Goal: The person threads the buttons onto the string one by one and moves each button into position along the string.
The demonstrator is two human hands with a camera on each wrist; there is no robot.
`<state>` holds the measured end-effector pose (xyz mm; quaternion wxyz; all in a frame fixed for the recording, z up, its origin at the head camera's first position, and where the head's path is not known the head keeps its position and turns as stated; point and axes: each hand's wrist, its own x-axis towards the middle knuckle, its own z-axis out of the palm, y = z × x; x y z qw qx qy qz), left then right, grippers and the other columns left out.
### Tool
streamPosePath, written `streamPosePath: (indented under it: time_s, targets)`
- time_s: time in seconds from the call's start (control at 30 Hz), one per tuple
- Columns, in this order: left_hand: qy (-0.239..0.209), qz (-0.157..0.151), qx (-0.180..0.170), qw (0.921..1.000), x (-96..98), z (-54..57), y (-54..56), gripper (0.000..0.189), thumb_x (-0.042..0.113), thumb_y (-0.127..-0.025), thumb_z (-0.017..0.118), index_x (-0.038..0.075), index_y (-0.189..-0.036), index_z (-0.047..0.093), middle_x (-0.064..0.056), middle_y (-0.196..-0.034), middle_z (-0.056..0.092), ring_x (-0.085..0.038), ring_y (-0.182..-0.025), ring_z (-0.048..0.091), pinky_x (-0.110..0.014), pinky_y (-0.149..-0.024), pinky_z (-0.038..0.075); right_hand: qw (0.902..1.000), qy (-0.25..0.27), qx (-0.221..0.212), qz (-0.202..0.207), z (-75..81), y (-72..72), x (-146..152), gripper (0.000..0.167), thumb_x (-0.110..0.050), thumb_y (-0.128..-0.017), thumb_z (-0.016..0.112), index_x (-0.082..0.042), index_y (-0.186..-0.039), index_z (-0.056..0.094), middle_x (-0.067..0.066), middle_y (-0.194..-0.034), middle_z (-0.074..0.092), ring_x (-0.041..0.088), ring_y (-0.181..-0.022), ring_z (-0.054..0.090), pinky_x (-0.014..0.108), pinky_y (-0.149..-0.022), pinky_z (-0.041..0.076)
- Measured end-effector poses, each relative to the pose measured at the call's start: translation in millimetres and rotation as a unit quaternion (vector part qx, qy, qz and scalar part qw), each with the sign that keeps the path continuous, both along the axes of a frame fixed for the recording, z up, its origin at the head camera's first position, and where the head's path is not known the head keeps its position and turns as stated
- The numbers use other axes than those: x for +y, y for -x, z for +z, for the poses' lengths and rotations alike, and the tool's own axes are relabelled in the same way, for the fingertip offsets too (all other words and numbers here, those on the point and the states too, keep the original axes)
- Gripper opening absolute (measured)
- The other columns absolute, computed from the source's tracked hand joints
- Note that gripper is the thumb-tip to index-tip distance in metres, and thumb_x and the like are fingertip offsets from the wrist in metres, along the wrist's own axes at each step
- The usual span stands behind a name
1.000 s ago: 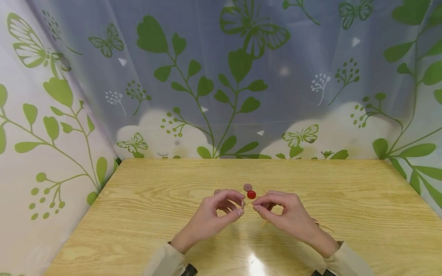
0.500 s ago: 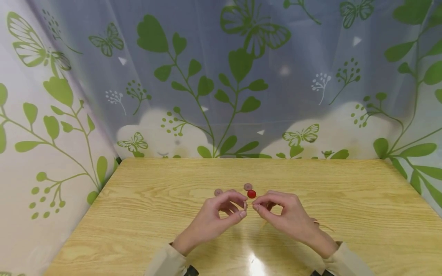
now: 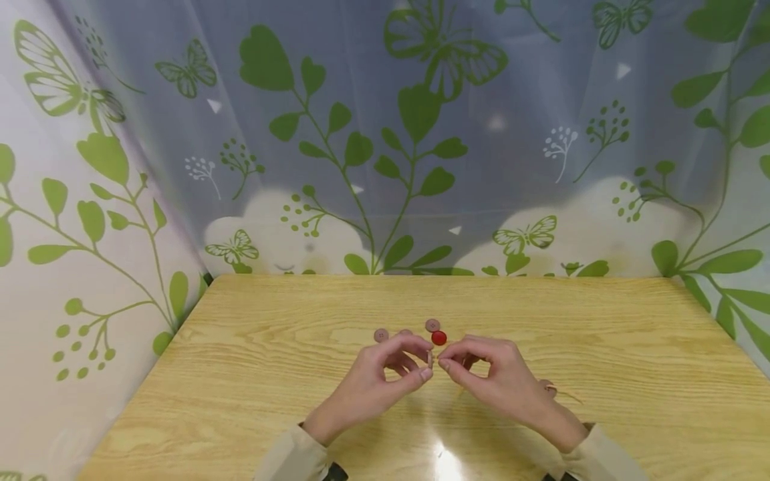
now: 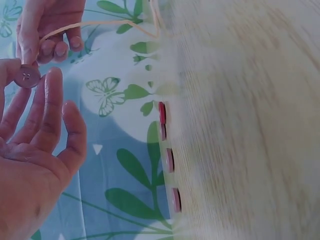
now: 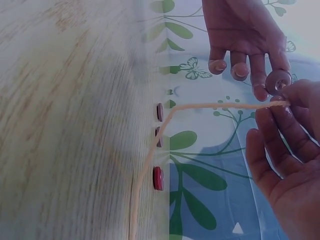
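Between thumb and forefinger, my left hand [image 3: 375, 381] pinches a brown button [image 4: 27, 76] on edge, with its other fingers spread. My right hand [image 3: 502, 377] pinches the end of a pale orange cord [image 5: 215, 106] right at the face of that button. From the right fingertips the cord runs sideways and bends down to the table, as the right wrist view shows. Beside my right wrist lies another brown button [image 3: 548, 387], with a stretch of cord [image 3: 568, 396] by it. Both hands hover over the table, fingertips close together.
Beyond the hands on the wooden table [image 3: 289, 307] lie a red button [image 3: 439, 338], a brown button [image 3: 432, 325] touching it, and two more brown ones [image 3: 381, 335], one partly hidden by the left hand. A patterned curtain [image 3: 337, 133] hangs behind the table.
My left hand has shifted slightly right with the button, narrowing the gap to the right fingertips. The right hand has barely moved.
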<state>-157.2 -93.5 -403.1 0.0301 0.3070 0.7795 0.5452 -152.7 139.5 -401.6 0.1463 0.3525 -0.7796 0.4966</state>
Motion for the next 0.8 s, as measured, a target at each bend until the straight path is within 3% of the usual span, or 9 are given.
streamPosePath:
  time_s: [0.47,0.63,0.8]
  targets:
    - [0.002,0.016,-0.018,0.9997,0.9,-0.7,-2.2,0.017,0.025,-0.096,0.074,0.022,-0.112,0.069,0.005,-0.110,0.072,-0.007,-0.090,0.070,-0.029,-0.080,0.060,0.9999,-0.006,-0.005,0.009,-1.0,-1.0,0.3,0.020,0.001,-0.093,0.072,-0.017,-0.101,0.076,-0.003,-0.087,0.074,0.003,-0.071,0.065,0.025,-0.063,0.058]
    - [0.003,0.016,-0.036,0.9992,-0.2,-1.3,-3.0,0.016,0.027,-0.100,0.068,0.024,-0.115,0.071,0.005,-0.107,0.076,-0.021,-0.089,0.074,-0.030,-0.080,0.059,0.9998,-0.003,-0.014,0.010,-2.3,-0.9,0.9,0.018,0.001,-0.093,0.071,-0.015,-0.100,0.076,-0.003,-0.086,0.074,0.003,-0.071,0.066,0.026,-0.063,0.058]
    - [-0.004,0.011,-0.025,0.9996,-1.1,-2.4,-3.1,0.017,0.027,-0.103,0.063,0.020,-0.116,0.071,-0.002,-0.105,0.078,-0.029,-0.088,0.075,-0.029,-0.080,0.059,0.9998,-0.005,-0.016,0.012,-3.3,-0.8,1.3,0.019,0.001,-0.093,0.071,-0.016,-0.100,0.076,-0.003,-0.086,0.074,0.003,-0.071,0.066,0.026,-0.063,0.059]
